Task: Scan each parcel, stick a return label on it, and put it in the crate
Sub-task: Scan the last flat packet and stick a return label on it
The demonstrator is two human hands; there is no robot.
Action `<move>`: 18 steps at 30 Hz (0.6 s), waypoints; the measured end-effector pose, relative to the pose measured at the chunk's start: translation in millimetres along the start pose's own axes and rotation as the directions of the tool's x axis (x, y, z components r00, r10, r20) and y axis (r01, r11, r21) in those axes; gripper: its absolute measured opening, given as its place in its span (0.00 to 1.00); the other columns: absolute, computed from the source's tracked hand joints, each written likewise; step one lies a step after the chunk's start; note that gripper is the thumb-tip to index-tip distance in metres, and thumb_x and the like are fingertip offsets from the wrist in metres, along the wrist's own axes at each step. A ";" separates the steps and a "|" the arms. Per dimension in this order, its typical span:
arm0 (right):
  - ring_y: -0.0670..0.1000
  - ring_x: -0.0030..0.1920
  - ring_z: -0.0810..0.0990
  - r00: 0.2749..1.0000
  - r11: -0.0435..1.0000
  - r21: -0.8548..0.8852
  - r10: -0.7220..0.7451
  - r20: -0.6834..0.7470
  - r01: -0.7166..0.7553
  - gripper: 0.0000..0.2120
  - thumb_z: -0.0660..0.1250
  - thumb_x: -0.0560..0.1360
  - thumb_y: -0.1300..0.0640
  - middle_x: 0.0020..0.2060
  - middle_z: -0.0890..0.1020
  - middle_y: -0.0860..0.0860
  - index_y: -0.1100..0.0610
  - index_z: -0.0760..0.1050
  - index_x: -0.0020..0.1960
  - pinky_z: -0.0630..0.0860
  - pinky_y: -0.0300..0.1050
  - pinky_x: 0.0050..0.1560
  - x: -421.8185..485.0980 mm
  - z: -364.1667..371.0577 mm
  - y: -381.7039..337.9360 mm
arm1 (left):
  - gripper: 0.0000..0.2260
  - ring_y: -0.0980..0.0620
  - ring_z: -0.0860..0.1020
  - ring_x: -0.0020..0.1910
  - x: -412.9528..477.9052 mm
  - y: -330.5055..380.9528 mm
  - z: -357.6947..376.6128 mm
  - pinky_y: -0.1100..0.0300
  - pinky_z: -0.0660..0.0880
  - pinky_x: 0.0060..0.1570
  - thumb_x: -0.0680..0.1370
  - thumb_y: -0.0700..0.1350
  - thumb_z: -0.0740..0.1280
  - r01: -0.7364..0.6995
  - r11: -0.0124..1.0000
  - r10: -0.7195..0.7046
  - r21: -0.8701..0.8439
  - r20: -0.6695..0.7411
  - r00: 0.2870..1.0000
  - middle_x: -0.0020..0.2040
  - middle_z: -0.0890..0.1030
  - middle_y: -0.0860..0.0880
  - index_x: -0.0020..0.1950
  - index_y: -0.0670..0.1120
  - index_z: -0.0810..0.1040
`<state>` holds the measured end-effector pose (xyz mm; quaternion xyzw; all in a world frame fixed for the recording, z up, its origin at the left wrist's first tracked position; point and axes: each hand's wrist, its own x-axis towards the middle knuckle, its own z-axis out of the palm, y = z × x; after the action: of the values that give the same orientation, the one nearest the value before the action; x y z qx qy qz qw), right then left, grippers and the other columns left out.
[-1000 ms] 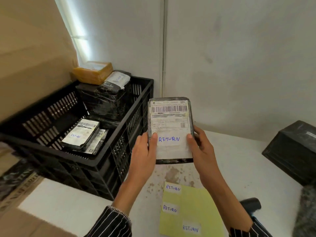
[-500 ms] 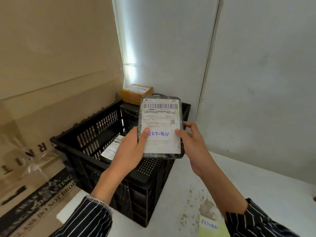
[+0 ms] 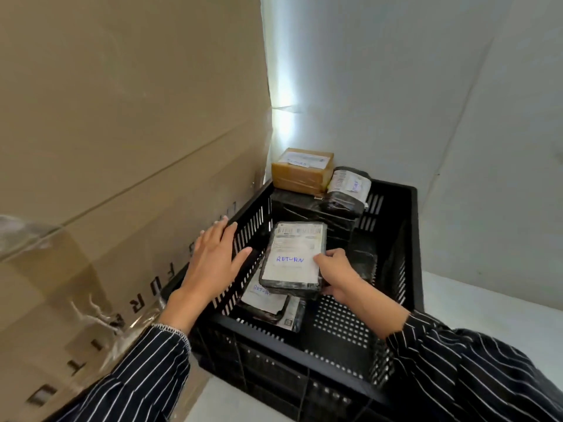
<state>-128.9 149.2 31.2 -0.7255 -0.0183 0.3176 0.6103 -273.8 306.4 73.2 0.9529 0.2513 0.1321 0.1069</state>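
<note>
1. A tall cardboard box (image 3: 122,132) fills the left, with dark letters and clear tape (image 3: 103,318) low on its face.
2. A pale wall (image 3: 426,102) stands behind.
3. White worktop (image 3: 487,303) shows at right, below the wall.

The crate (image 3: 416,239) sits on the desk (image 3: 487,300), a carton (image 3: 122,147) at its 9 o'clock. Inside, the parcel (image 3: 294,258) lies over a lower parcel (image 3: 265,300); at 12 o'clock a box (image 3: 300,169) and a wrapped bundle (image 3: 348,190) top a stack (image 3: 304,208).
</note>
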 end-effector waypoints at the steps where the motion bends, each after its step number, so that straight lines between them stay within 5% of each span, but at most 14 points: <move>1: 0.57 0.56 0.75 1.000 1.000 -0.006 0.021 -0.017 -0.021 0.12 0.55 0.78 0.61 0.58 0.73 0.58 0.60 0.59 0.61 0.77 0.55 0.53 8.7 8.5 4.1 | 0.28 0.49 0.52 0.76 2.0 -7.5 0.7 0.52 0.49 0.74 0.80 0.56 0.56 -0.002 1.000 0.002 0.004 0.021 1.000 0.78 0.53 0.47 0.77 0.45 0.55; 5: 0.58 0.58 0.75 0.995 0.995 -0.071 0.064 -0.071 -0.069 0.23 0.54 0.78 0.62 0.59 0.73 0.58 0.60 0.52 0.71 0.74 0.56 0.61 30.7 39.0 25.0 | 0.31 0.50 0.52 0.77 5.3 -22.6 5.1 0.55 0.52 0.74 0.80 0.55 0.58 -0.007 0.999 0.010 -0.031 0.085 0.996 0.78 0.51 0.47 0.78 0.44 0.50; 13: 0.60 0.57 0.75 0.988 0.982 -0.176 0.045 -0.148 -0.071 0.09 0.55 0.77 0.60 0.59 0.74 0.60 0.58 0.57 0.55 0.73 0.58 0.60 56.3 75.7 61.7 | 0.34 0.52 0.48 0.77 4.6 -25.4 6.7 0.55 0.49 0.74 0.79 0.58 0.57 0.002 0.999 0.001 -0.033 0.092 0.996 0.78 0.46 0.49 0.78 0.45 0.45; 18: 0.60 0.57 0.75 0.985 0.952 -0.284 0.069 -0.159 -0.112 0.17 0.52 0.79 0.59 0.59 0.75 0.60 0.60 0.56 0.66 0.74 0.58 0.59 56.2 85.3 59.8 | 0.34 0.51 0.45 0.77 5.8 -24.6 9.1 0.56 0.43 0.73 0.80 0.58 0.56 -0.020 0.999 0.017 0.034 0.089 0.996 0.78 0.43 0.47 0.78 0.45 0.44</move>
<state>-146.9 231.9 -51.6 -0.8292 0.0133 0.2847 0.4809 -277.3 329.0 59.2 0.9618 0.2397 0.0861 0.1002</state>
